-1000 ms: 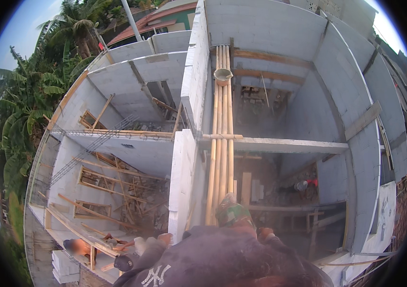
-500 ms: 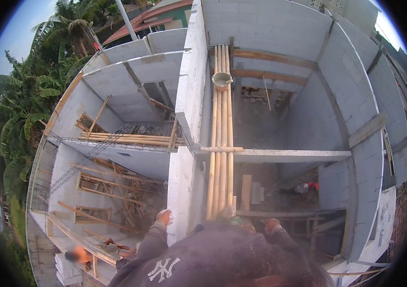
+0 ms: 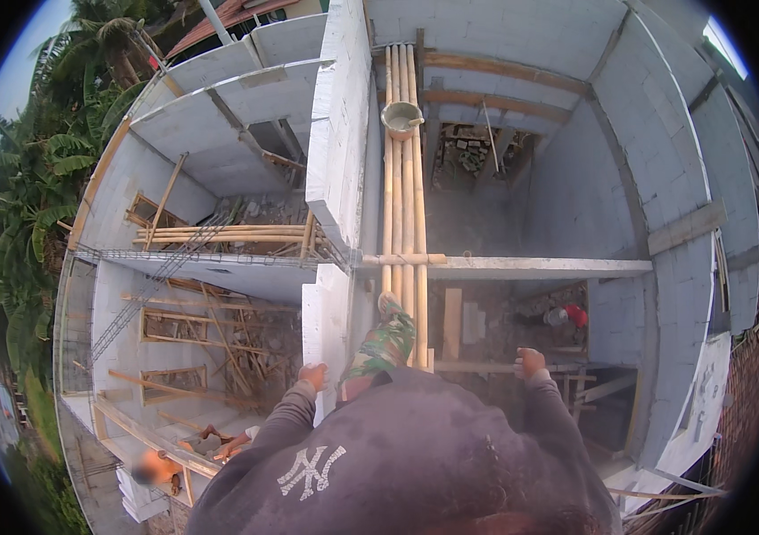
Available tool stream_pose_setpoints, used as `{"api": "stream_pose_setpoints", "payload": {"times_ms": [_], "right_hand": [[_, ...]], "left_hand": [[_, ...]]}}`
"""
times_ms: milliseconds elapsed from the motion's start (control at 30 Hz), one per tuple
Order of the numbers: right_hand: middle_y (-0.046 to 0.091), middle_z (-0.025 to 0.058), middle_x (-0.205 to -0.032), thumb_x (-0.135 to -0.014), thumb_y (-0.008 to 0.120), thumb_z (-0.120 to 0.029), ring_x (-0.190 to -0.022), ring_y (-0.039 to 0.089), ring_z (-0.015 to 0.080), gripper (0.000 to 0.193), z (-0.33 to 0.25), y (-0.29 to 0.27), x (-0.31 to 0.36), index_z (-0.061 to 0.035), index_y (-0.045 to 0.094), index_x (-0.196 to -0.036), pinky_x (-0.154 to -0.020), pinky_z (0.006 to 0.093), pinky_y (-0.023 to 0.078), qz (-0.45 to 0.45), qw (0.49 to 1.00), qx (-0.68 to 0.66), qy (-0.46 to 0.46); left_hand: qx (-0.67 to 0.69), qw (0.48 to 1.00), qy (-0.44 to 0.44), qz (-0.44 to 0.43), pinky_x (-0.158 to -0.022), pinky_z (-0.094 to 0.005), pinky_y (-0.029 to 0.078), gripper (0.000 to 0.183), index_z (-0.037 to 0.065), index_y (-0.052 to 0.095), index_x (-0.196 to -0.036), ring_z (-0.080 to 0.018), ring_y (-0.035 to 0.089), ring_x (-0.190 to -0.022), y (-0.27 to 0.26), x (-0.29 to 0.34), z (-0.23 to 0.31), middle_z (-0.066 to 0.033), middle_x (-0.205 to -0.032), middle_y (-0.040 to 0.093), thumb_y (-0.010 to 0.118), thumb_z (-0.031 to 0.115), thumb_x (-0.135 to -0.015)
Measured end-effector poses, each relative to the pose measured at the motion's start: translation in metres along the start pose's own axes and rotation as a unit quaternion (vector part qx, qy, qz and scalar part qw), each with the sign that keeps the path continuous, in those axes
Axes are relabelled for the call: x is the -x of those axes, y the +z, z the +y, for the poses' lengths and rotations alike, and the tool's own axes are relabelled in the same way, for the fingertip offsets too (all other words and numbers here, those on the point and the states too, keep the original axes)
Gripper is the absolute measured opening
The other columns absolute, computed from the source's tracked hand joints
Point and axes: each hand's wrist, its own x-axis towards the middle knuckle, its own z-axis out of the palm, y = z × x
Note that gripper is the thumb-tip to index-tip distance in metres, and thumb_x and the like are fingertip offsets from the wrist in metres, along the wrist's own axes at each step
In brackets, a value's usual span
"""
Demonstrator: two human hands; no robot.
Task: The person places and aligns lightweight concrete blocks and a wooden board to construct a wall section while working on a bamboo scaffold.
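Observation:
My left hand (image 3: pixel 315 375) is at the top edge of a white lightweight-block wall (image 3: pixel 329 299), its fingers curled over the edge. Out to the right, my right hand (image 3: pixel 529 364) hangs in the air above the lower room, closed with nothing visible in it. Between the hands my left leg in camouflage trousers (image 3: pixel 384 349) reaches forward, the foot (image 3: pixel 390 306) on a walkway of bamboo poles (image 3: pixel 408 214). Farther along those poles stands a bucket (image 3: pixel 401 120) of grey mortar, with what looks like a tool handle at its rim.
A short bamboo crosspiece (image 3: pixel 403 259) lies over the poles, level with a narrow concrete beam (image 3: pixel 544 266). Deep rooms drop away on both sides. Below right, a person in red (image 3: pixel 573 316) bends down; another person (image 3: pixel 158 467) is at lower left. Wooden props (image 3: pixel 219 330) fill the left room.
My leg has stepped forward onto the poles and my body has moved ahead. My right hand has risen and swung outward. The left hand stays at the wall, a little farther along.

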Motion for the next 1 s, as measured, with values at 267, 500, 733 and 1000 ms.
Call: {"api": "stream_pose_setpoints", "payload": {"times_ms": [267,500,733,1000], "right_hand": [[0.057,0.0058,-0.084,-0.094,0.062,-0.033,-0.07,0.056,0.028,0.022,-0.029,-0.11,-0.116,-0.0188,0.06,-0.11,-0.06,0.0407,0.037,-0.049,0.99,0.099,0.092],[0.048,0.0031,-0.073,-0.093,0.06,-0.031,-0.067,0.049,0.0256,0.015,-0.11,0.088,-0.099,-0.021,0.061,-0.105,-0.058,0.0428,0.036,0.02,0.991,0.0,0.132],[0.076,0.0098,-0.113,-0.089,0.074,-0.027,-0.103,0.074,0.0311,0.042,-0.146,0.151,-0.129,-0.0172,0.07,-0.13,-0.087,0.0468,0.058,-0.074,0.787,0.579,-0.201],[0.078,0.0118,-0.114,-0.09,0.071,-0.036,-0.109,0.075,0.0306,0.04,-0.194,0.19,-0.175,-0.0182,0.072,-0.126,-0.092,0.045,0.059,-0.075,0.617,0.758,-0.197]], "left_hand": [[-0.008,0.991,0.131,-0.019,-0.085,-0.0463,0.056,0.041,0.01,0.064,-0.133,-0.0282,0.072,-0.107,0.06,-0.105,0.16,-0.0071,-0.123,0.07,0.064,0.027,-0.096],[0.026,0.99,0.129,0.059,-0.071,-0.0403,0.055,0.043,0.006,0.067,-0.13,-0.026,0.074,-0.096,0.028,-0.084,0.273,-0.0094,-0.114,0.072,0.071,0.025,-0.091],[-0.025,0.977,0.211,0.032,-0.079,-0.0383,0.058,0.045,0.003,0.063,-0.136,-0.0238,0.073,-0.1,0.056,-0.078,0.362,-0.01,-0.118,0.073,0.067,0.024,-0.096],[-0.034,0.93,0.356,0.088,-0.084,-0.0394,0.058,0.04,-0.001,0.067,-0.128,-0.026,0.074,-0.1,0.066,-0.114,0.438,-0.014,-0.115,0.075,0.068,0.021,-0.095]]}}
